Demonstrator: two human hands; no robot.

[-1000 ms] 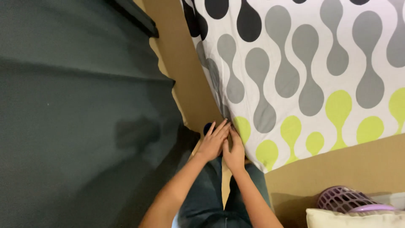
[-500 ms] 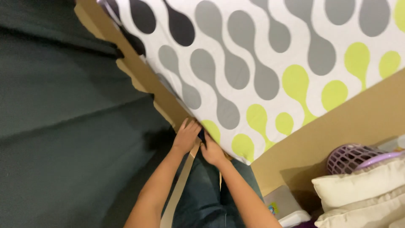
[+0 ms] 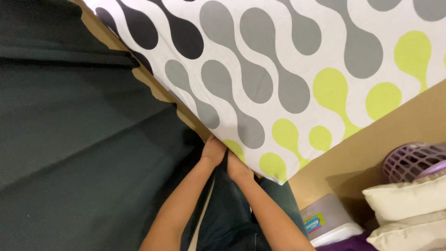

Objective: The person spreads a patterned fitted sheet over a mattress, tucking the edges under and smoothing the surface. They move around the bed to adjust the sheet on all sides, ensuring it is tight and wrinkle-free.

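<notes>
left hand [image 3: 213,151] and right hand [image 3: 238,168] closed on patterned sheet [image 3: 278,69] edge, side by side

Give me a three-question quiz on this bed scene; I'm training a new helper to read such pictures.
1. True or false: both hands touch the patterned sheet at its edge.
2. What lies right of the person's legs: A) cream pillows, B) a red bucket, C) a ladder?
3. What colour is the basket?

Key: 1 true: the left hand and right hand sit together near the sheet's corner. 2 A. 3 purple.
</notes>
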